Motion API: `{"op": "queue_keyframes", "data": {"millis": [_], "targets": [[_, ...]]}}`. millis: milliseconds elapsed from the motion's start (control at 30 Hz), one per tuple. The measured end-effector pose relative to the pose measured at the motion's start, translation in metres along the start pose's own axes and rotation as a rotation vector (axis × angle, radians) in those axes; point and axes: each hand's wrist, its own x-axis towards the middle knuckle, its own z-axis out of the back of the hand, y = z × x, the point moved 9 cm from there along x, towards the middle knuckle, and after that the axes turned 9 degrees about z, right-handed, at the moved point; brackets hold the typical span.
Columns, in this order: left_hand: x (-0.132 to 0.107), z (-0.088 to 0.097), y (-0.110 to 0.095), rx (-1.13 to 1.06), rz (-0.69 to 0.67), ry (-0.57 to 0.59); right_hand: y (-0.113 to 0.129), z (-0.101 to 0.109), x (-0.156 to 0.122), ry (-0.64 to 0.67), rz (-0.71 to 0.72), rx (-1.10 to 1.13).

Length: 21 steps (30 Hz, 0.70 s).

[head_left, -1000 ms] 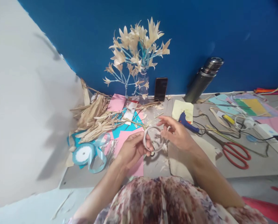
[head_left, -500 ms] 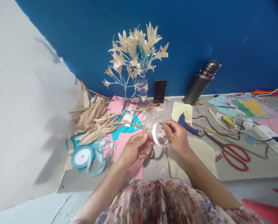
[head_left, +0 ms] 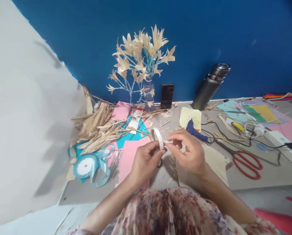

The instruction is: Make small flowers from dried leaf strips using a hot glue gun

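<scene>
A roll of white tape (head_left: 157,137) stands upright in my left hand (head_left: 148,160), its lower rim gripped between thumb and fingers. Just to the right, my right hand (head_left: 188,151) has its thumb and fingertips drawn together close to the roll. Whatever is between them, perhaps the loose tape end, is too small to make out. A dark scissor handle (head_left: 160,163) shows partly below my left hand. Pink paper (head_left: 128,156) lies under and beside that hand, and a cream sheet (head_left: 214,163) lies beneath my right forearm.
Dried husks (head_left: 94,127) and a light blue ribbon spool (head_left: 86,165) lie at left. Behind stand pale husk flowers (head_left: 141,49) in a clear bottle, a phone (head_left: 167,96) and a flask (head_left: 211,86). A blue glue gun (head_left: 196,132), red-handled scissors (head_left: 247,164) and cables are at right.
The tape roll has passed from my right hand to my left and shifted a little left. My right hand has let go of its rim, its fingertips now pinched beside it.
</scene>
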Motion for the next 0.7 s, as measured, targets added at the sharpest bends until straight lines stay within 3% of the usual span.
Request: {"op": "queue_keyframes", "data": {"millis": [167, 433, 600, 700], "targets": [[-0.004, -0.002, -0.011, 0.351, -0.208, -0.03, 0.002, -0.013, 0.002, 0.151, 0.042, -0.031], [-0.011, -0.004, -0.02, 0.496, -0.323, -0.009, -0.001, -0.023, 0.0, 0.345, 0.037, -0.103], [-0.009, 0.016, -0.016, 0.254, -0.176, -0.116, 0.011, -0.022, -0.007, 0.373, 0.043, 0.031], [-0.008, 0.012, -0.007, 0.109, -0.059, -0.023, 0.002, -0.008, -0.01, 0.245, -0.071, 0.095]]}}
